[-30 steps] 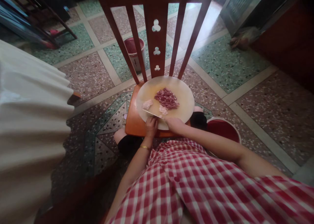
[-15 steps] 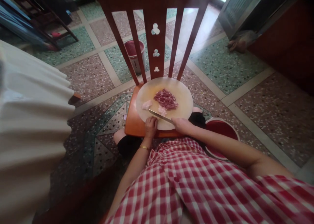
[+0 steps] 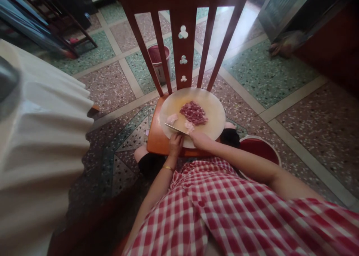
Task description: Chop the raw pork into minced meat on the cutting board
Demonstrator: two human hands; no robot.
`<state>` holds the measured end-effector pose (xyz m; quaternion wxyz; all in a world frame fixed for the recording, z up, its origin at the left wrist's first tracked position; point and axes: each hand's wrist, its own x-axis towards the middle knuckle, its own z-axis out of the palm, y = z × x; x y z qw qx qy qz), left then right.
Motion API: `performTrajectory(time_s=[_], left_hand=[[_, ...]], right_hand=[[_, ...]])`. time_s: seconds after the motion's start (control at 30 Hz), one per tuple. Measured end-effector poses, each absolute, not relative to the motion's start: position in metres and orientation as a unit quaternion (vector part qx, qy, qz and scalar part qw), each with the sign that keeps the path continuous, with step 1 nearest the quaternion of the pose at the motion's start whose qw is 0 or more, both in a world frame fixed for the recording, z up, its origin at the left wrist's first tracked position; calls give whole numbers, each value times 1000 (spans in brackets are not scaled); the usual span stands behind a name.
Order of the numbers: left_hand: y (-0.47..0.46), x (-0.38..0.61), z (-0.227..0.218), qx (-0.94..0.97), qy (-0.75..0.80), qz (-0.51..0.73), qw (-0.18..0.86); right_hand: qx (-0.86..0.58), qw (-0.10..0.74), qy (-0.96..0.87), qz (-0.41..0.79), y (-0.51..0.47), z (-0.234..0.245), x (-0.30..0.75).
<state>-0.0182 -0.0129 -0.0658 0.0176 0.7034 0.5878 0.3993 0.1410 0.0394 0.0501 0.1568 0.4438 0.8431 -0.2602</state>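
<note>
Knife (image 3: 174, 128) is clenched in right hand (image 3: 198, 138); left hand (image 3: 176, 143) grip cannot be told. Soft, slippery meat (image 3: 193, 113) at 12 o'clock is best pinned from above.

Terrazzo floor (image 3: 280, 69), green & pink tiles; wooden chair (image 3: 183, 9) w/ slatted back; daylight top right; white cloth (image 3: 42, 136) beside.
</note>
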Motion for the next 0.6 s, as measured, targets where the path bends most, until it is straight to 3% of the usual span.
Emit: performTrajectory(time_s=[0.2,0.6], left_hand=[[-12,-17,-63,697,588,411,14],[-12,-20,-68,689,607,390,68]], right_hand=[[488,162,819,-254,29,55,186],[463,172,807,-323,33,56,169]])
